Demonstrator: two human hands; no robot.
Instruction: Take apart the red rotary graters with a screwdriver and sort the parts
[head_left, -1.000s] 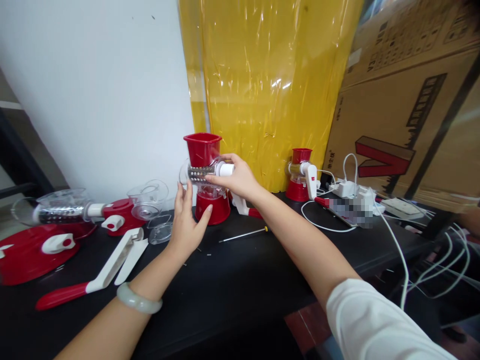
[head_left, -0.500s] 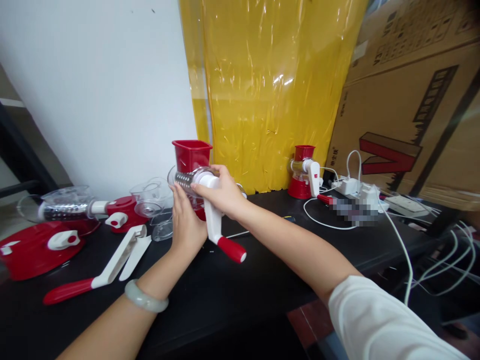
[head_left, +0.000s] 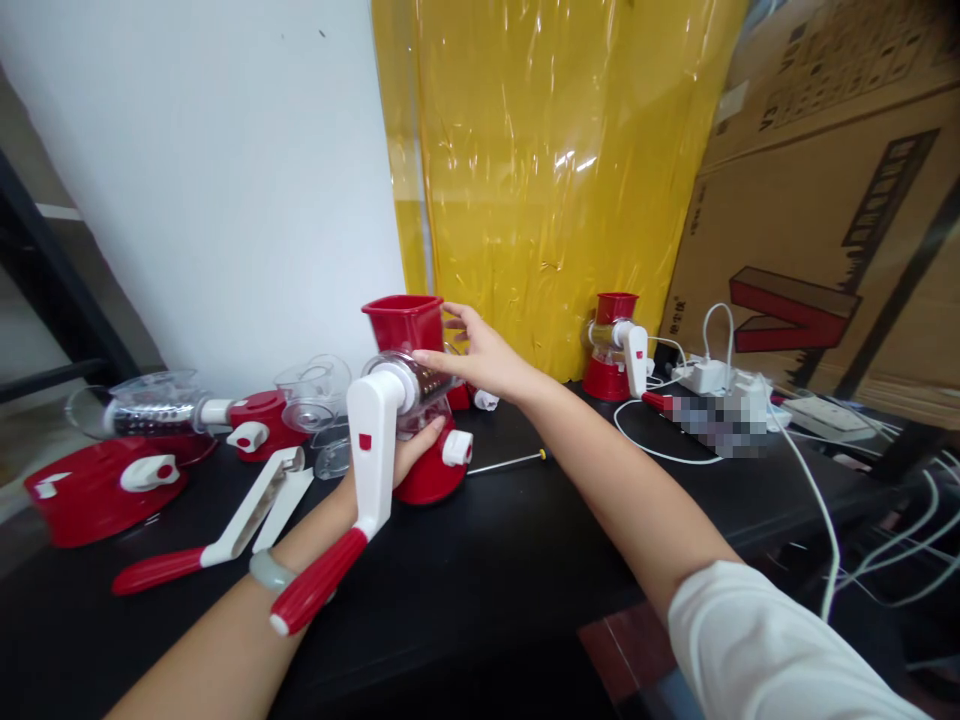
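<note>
- The rotary drum grater [head_left: 425, 478] stands upright at the centre of the frame, its red base on the black tabletop [head_left: 495, 590].
- Its red hopper [head_left: 405, 322] opens upward above the clear housing, where 1 perforated metal drum shows.
- The white crank arm [head_left: 373, 440] angles toward the lower left of the frame, and its red handle [head_left: 319, 582] hangs in front of the left wrist and the pale bangle [head_left: 268, 571].
- The left hand [head_left: 409, 458] is behind the crank arm, its thumb lying against the grater below the drum; the other fingers are hidden, so how firmly it grips cannot be told.
- The right hand [head_left: 484, 352] is open and above the left, apart from it: the thumb reaches across the housing, while the spread fingers are beside the hopper's right side.
- 1 white knob [head_left: 457, 448] juts from the base, right of centre; near it lies 1 thin screwdriver [head_left: 510, 463] with a yellow end.
- At the left of the frame are 1 wide red base [head_left: 105, 492], 1 loose crank [head_left: 225, 530] with a red grip, and clear plastic parts [head_left: 311, 392].
- A 2nd grater [head_left: 609, 378] stands right of centre, near white cables and chargers [head_left: 705, 377].
- Yellow plastic sheeting [head_left: 562, 200] fills the upper middle; 1 printed carton [head_left: 810, 220] fills the upper right.
</note>
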